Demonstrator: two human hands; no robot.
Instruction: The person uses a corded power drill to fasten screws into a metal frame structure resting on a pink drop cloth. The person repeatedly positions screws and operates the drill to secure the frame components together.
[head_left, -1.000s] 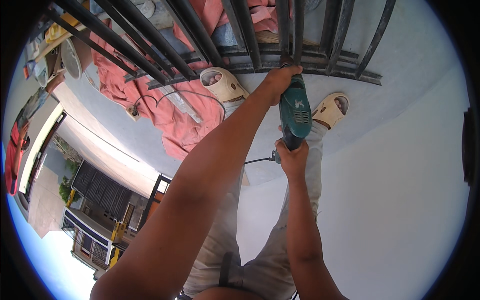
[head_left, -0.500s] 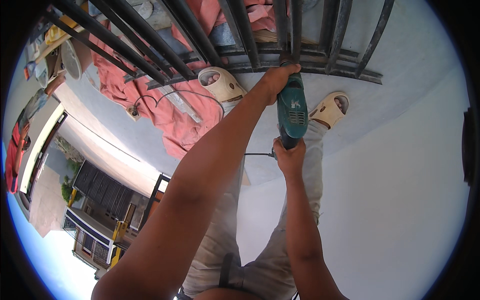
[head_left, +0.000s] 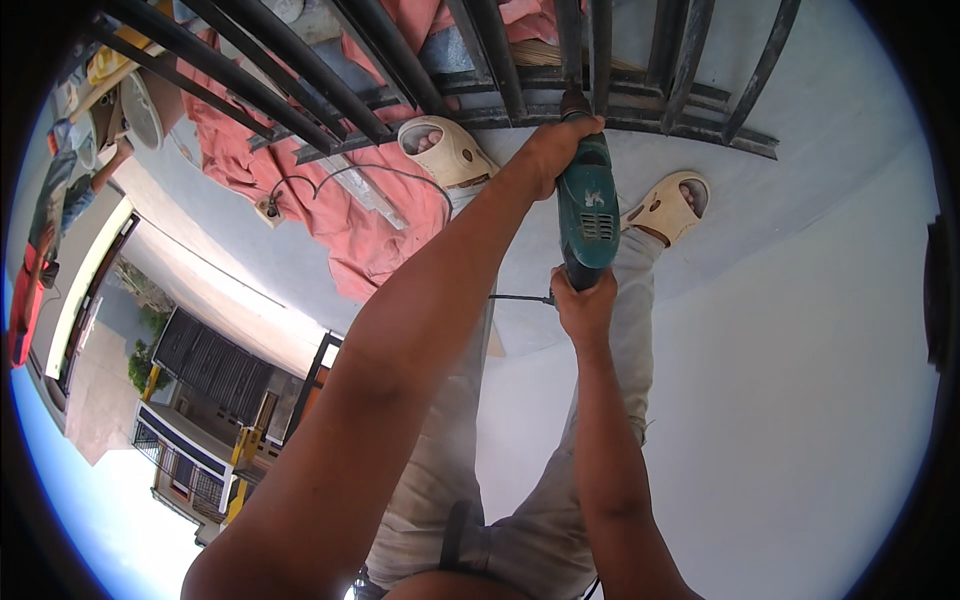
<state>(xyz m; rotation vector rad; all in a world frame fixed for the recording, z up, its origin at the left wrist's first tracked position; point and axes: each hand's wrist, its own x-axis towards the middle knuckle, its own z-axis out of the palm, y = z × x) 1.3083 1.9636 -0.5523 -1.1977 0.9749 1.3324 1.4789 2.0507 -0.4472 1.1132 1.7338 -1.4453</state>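
L hand (head_left: 556, 152): wrapped round far end of green drill (head_left: 588, 215), nr chuck.
R hand (head_left: 585, 303): clamped on drill's rear handle, nearer body.
Drill: held betw. both, pointing far, front end right at black bars (head_left: 503, 75); exact contact hidden, can't tell.
Cord (head_left: 522, 297): black, off handle to left.
Clogs: beige, L one (head_left: 460, 160) and R one (head_left: 675, 205) flanking drill, on grey floor (head_left: 800, 150).
Cloth (head_left: 395, 245): red, left, on floor.
Far left: person in red (head_left: 28, 310).
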